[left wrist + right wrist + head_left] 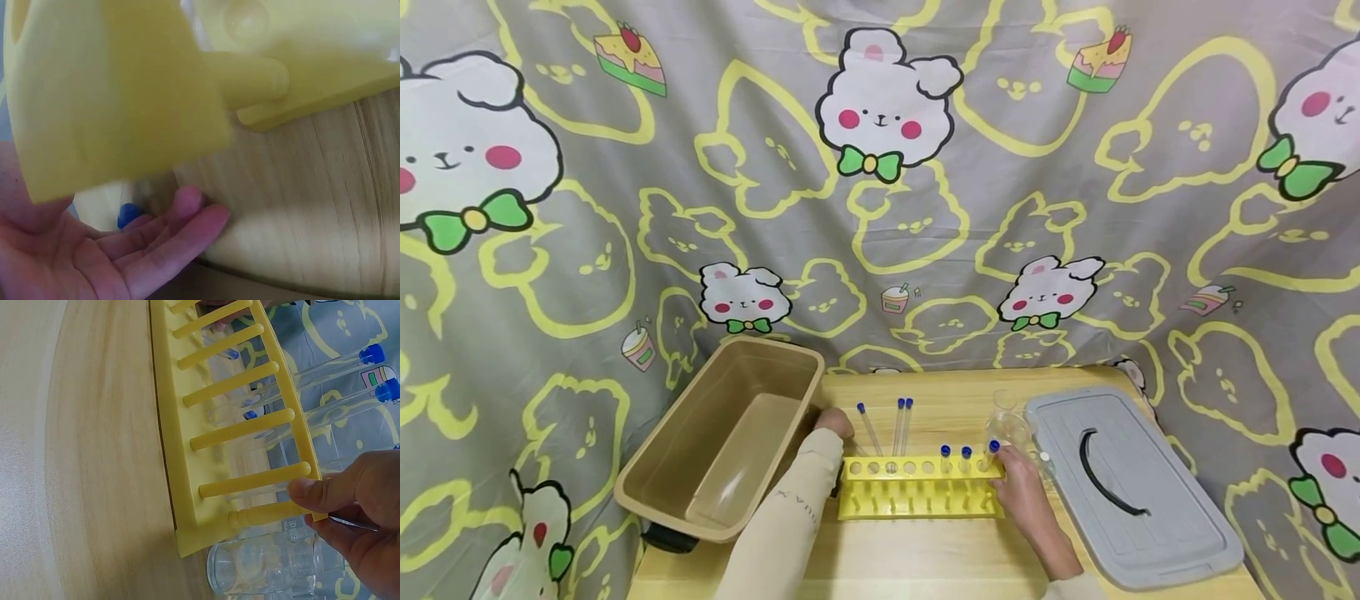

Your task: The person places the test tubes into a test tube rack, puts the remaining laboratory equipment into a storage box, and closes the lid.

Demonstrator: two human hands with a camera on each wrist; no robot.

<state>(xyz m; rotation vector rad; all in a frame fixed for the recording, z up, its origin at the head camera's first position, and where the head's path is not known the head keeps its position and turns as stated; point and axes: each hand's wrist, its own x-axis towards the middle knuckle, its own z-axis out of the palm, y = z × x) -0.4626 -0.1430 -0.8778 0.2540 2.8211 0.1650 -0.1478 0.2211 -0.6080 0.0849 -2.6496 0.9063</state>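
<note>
The yellow test tube rack (921, 468) stands across the front of the table, with several blue-capped test tubes (966, 454) upright in its right-hand holes. My right hand (1024, 492) grips the rack's right end, thumb on one side of the top plate and fingers on the other (369, 506). Behind the rack's left end is my left hand (835, 423), partly hidden by its sleeve. In the left wrist view its fingers are loosely extended below the rack, and a blue cap (129, 214) shows just beyond them. More blue-capped tubes (901, 417) lie behind the rack.
A brown plastic bin (745, 433) stands at the left, close to my left forearm. On the right lies its grey lid (1150, 483) with a black handle. Clear glassware (1009, 427) stands behind my right hand. A patterned curtain (880, 225) hangs behind the wooden table (925, 558).
</note>
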